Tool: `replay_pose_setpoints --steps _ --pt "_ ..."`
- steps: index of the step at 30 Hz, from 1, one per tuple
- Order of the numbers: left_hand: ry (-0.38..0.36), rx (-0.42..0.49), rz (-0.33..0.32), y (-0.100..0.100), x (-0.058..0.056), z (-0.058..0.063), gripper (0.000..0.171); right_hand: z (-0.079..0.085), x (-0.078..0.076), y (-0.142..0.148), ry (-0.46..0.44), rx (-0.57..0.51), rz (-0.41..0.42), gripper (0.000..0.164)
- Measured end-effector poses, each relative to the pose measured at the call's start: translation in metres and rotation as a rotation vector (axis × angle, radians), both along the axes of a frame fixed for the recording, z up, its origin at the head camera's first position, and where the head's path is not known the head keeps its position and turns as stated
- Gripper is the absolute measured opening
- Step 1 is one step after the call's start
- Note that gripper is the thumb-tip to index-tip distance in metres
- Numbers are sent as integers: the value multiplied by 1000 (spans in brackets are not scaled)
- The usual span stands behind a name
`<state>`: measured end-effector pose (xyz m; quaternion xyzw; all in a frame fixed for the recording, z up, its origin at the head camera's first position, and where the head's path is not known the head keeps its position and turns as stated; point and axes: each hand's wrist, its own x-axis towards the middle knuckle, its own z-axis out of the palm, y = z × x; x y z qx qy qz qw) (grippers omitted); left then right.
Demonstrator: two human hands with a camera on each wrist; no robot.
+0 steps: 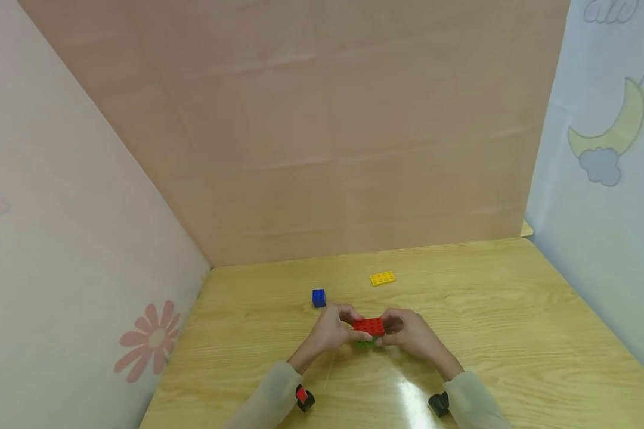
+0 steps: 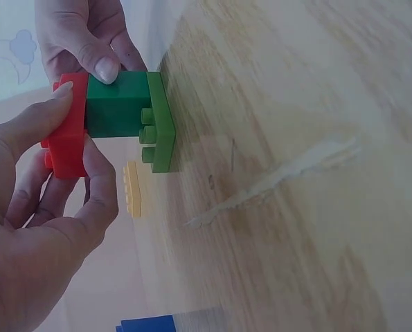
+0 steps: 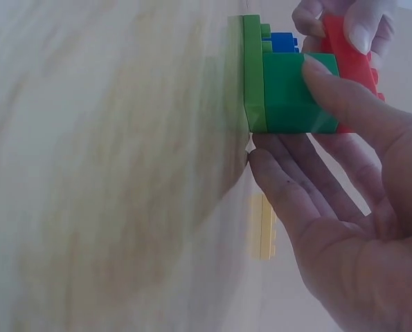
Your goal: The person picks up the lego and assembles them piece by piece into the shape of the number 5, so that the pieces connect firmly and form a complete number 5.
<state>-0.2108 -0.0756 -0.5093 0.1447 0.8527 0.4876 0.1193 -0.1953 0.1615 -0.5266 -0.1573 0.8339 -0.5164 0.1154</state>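
A small stack of toy building bricks stands on the table between the two hands. At its bottom lies a light green brick plate [image 2: 163, 124], with a dark green brick [image 2: 119, 104] on one end of it. A red brick [image 1: 369, 326] meets the top of the dark green one, slightly tilted in the right wrist view; whether it is fully seated I cannot tell. My left hand [image 1: 330, 328] pinches the red brick between thumb and fingers. With the thumb on one face and fingers behind, my right hand [image 1: 410, 335] holds the dark green brick [image 3: 299, 93].
Beyond the left hand sits a blue brick [image 1: 319, 298]. A flat yellow brick [image 1: 382, 278] lies farther back on the wooden table [image 1: 515, 310]. A tan backdrop [image 1: 327, 149] rises behind, with pale walls on either side.
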Motion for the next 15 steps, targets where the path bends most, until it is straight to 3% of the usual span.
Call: replay_pose_setpoints --steps 8,15 --pt "-28 -22 50 -2 0 3 24 1 -4 -5 7 -6 -15 25" --pt "-65 -28 56 -2 2 4 25 -2 0 -5 2 -13 6 26"
